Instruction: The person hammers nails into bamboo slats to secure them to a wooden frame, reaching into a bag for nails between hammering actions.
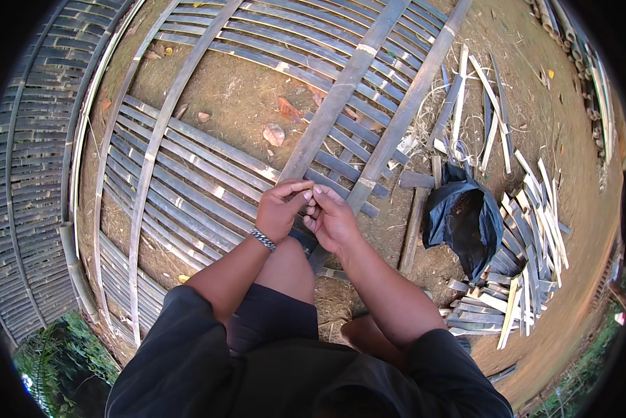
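Observation:
My left hand (280,209) and my right hand (334,221) meet in front of my knee, fingertips pinched together. Whatever sits between the fingertips is too small to make out. A chain bracelet (263,238) circles my left wrist. Beneath and beyond the hands lies a panel of dark bamboo slats (194,182), crossed by long bamboo rails. One wide rail (330,104) runs away from just beyond my fingers, and another rail (410,111) lies to its right.
To the right, an open black plastic bag (435,212) stands beside a heap of split bamboo pieces (491,310). More loose strips (459,97) lie farther off. A second slatted bamboo panel (37,167) is at the far left. Dry leaves (274,134) dot the dirt.

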{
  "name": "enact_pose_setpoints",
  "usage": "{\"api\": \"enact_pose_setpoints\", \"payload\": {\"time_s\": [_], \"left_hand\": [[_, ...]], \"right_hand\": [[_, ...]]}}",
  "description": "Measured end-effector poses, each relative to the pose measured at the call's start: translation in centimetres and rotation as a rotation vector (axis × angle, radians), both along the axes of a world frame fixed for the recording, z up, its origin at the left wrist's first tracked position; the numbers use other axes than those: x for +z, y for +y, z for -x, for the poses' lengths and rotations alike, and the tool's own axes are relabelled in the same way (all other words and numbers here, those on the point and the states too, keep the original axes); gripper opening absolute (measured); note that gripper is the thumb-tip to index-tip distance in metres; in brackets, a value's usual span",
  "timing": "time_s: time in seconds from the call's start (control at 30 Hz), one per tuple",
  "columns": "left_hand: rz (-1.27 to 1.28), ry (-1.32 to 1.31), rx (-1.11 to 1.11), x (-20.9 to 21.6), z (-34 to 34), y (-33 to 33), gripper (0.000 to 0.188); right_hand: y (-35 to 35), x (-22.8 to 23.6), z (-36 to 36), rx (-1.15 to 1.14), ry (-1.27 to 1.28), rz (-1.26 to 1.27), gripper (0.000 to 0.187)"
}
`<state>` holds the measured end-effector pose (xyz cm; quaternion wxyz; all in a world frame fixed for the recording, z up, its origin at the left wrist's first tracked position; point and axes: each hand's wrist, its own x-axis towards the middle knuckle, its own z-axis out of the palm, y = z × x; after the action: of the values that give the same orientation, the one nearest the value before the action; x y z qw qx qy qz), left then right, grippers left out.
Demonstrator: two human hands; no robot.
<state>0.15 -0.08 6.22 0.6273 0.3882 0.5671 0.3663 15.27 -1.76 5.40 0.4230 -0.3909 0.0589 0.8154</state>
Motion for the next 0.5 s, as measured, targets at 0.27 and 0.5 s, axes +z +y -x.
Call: {"api": "enact_pose_setpoints", "payload": {"time_s": [0.27,0.5], "left_hand": [[-0.015,-0.015,-0.149,-1.6,1.3,0.9,0.018],[-0.358,0.734,0.213,-4.9,0.0,4.7,0.014]], "right_hand": [[-0.8,-0.5,0.7,-0.022,-0.088,0.090,0.015],[-0.5,-2.9,-2.0,0.185,-0.953,-0.212,0.019]]}}
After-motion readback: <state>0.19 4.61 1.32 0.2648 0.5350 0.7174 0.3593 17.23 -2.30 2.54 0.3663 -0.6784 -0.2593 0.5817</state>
